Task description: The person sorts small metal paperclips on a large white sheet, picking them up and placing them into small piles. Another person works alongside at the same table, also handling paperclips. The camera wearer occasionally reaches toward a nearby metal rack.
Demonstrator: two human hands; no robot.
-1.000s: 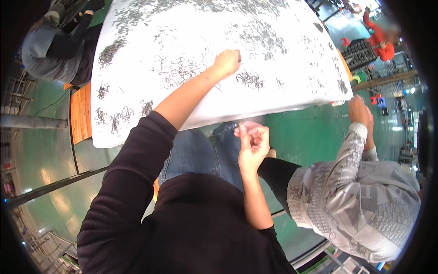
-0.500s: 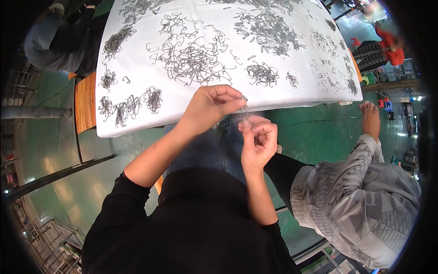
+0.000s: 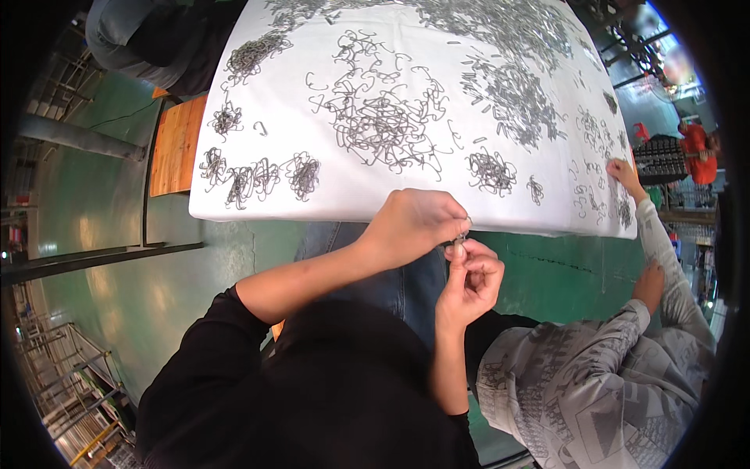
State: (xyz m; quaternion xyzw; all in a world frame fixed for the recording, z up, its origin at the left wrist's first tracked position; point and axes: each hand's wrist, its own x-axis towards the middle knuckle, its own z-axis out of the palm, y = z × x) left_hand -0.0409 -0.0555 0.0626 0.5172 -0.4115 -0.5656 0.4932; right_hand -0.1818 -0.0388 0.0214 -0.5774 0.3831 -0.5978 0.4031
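Just off the table's near edge my left hand [image 3: 414, 227] pinches a small shiny metal piece [image 3: 466, 227] between thumb and fingertips. My right hand [image 3: 473, 283] is right below it, thumb and forefinger closed on the lower part of the same small metal bit, its other fingers curled. Whether this is one piece or two joined ones I cannot make out. Beyond my hands, a loose heap of curved wire hooks [image 3: 383, 125] is spread on the white-covered table [image 3: 422, 184]. A smaller pile of hooks [image 3: 492, 173] lies to its right.
Several small hook bunches [image 3: 303, 175] lie at the table's near left. Short straight metal pieces [image 3: 516, 98] are scattered farther right. A co-worker in a grey patterned top [image 3: 578, 375] sits at my right, one hand [image 3: 625, 176] at the table's right edge. A wooden bench [image 3: 178, 148] stands at left.
My view has shifted, so the table sits farther right and lower. My two hands have come closer together at the metal piece. The co-worker's hand now reaches the table.
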